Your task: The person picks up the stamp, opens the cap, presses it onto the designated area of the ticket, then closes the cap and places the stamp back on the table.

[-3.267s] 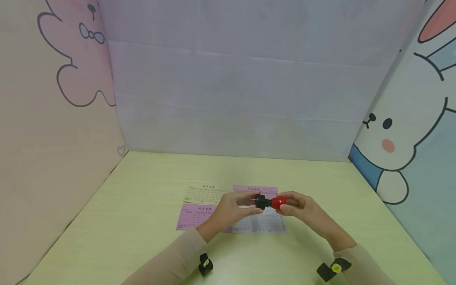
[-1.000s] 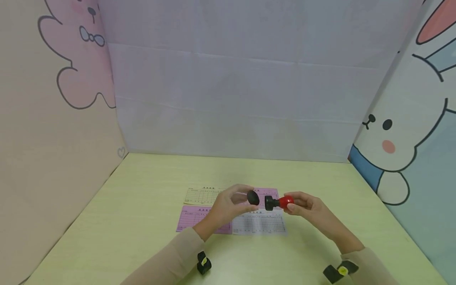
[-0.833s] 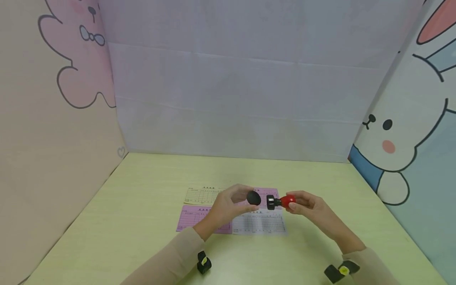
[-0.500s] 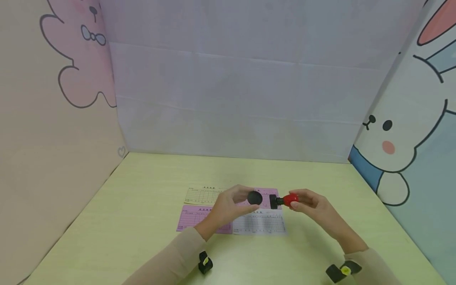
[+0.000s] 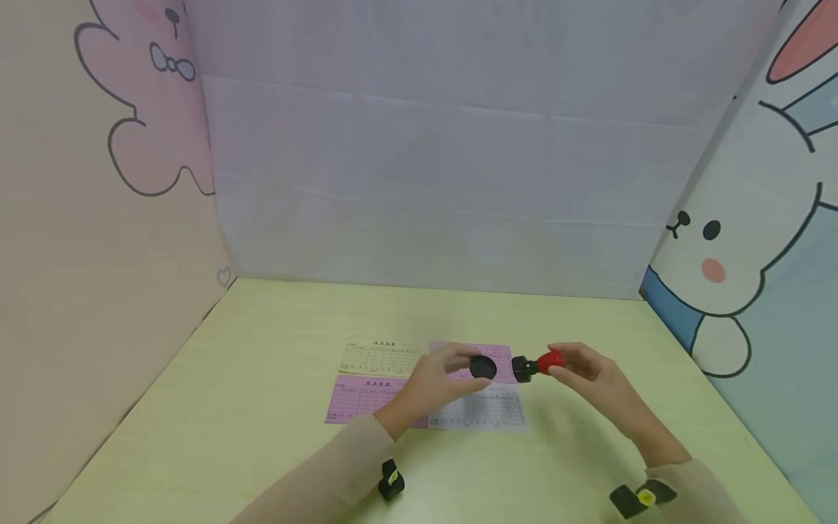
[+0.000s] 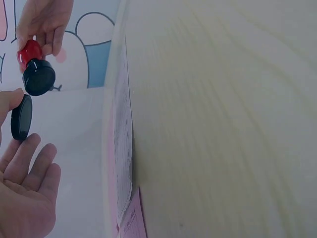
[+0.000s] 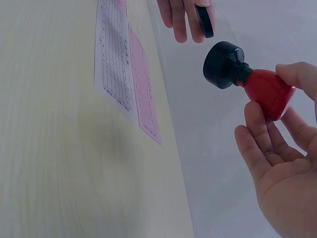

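A hand stamp (image 7: 270,91) with a red bulb handle and a round black base is held by my right hand (image 5: 599,375), thumb and fingers pinching the red part. Its black end (image 6: 38,78) points left. Facing it across a small gap is a round black cap (image 5: 483,367), which my left hand (image 5: 435,382) pinches by its edge between thumb and fingers. In the left wrist view, the left hand's other fingers (image 6: 37,171) are spread. Both things are in the air above the printed forms.
On the table (image 5: 275,393) lie a yellowish form (image 5: 380,358), a purple form (image 5: 360,399), a white form (image 5: 478,409) and another purple form (image 5: 503,356), side by side. A pale cloth wall (image 5: 425,160) stands behind, with cartoon-printed panels at both sides.
The cap has come off the stamp's black end, the left hand keeping it. My right hand has moved right with the stamp, and the left has lately shifted slightly right with the cap.
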`<state>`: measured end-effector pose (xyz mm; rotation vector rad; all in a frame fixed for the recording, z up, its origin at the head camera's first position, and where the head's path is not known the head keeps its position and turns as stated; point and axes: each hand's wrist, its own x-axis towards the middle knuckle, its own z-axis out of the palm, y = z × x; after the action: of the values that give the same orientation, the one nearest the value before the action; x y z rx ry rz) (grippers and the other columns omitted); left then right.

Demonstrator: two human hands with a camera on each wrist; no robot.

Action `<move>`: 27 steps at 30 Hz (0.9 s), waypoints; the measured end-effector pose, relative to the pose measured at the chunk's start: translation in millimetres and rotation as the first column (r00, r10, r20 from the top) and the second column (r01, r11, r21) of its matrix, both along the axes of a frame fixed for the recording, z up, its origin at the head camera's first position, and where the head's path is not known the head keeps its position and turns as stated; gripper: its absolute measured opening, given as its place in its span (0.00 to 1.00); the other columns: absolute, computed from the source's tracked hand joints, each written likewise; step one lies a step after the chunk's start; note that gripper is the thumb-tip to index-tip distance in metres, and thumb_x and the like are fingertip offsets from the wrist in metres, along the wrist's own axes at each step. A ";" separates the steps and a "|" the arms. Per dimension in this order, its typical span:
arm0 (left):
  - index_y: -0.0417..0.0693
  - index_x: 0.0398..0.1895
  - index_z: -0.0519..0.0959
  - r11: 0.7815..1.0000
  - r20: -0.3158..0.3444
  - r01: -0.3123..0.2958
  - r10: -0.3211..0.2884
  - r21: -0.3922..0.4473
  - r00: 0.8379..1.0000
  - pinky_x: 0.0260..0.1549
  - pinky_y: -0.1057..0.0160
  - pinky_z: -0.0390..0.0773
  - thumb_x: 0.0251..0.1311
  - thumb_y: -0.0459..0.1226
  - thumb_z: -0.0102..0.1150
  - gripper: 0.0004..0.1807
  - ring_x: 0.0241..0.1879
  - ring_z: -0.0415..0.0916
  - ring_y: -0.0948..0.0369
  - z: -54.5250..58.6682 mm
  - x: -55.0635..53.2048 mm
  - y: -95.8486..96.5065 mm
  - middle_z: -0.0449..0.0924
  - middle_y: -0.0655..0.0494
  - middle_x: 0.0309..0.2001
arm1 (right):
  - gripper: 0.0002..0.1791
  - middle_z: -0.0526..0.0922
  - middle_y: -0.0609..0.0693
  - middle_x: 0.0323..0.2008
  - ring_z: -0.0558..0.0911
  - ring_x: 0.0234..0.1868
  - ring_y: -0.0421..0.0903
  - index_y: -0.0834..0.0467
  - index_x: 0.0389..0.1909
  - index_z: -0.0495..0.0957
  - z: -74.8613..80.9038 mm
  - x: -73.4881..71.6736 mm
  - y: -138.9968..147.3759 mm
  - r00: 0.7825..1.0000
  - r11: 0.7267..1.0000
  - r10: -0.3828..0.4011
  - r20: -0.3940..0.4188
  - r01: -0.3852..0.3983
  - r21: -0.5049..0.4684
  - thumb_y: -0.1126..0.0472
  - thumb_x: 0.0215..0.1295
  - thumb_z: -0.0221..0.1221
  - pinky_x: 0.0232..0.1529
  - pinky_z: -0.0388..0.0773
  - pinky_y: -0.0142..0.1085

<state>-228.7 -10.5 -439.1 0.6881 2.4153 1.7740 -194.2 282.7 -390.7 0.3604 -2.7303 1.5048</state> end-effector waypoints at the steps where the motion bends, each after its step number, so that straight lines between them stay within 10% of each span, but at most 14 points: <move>1: 0.59 0.58 0.80 1.000 0.004 0.000 0.000 -0.005 1.000 0.58 0.45 0.75 0.55 0.50 0.74 0.26 0.57 0.79 0.58 0.4 0.1 1.4 0.84 0.64 0.51 | 0.26 0.81 0.56 0.51 0.82 0.49 0.43 0.57 0.65 0.72 0.2 0.1 1.3 1.000 1.000 -0.001 -0.009 0.001 0.002 0.51 0.71 0.61 0.48 0.79 0.30; 27: 0.52 0.52 0.85 0.955 -0.044 0.054 -0.070 -0.293 0.997 0.54 0.67 0.74 0.50 0.47 0.78 0.25 0.49 0.77 0.71 -1.6 2.0 65.1 0.84 0.71 0.45 | 0.25 0.84 0.52 0.46 0.82 0.40 0.35 0.54 0.63 0.76 1.7 1.6 31.6 0.980 0.967 -0.080 -0.180 0.120 0.225 0.52 0.68 0.65 0.38 0.81 0.28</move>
<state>-226.7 54.5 -440.7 0.7748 2.5829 1.3505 -192.6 314.3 -389.0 0.3289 -2.7477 1.0756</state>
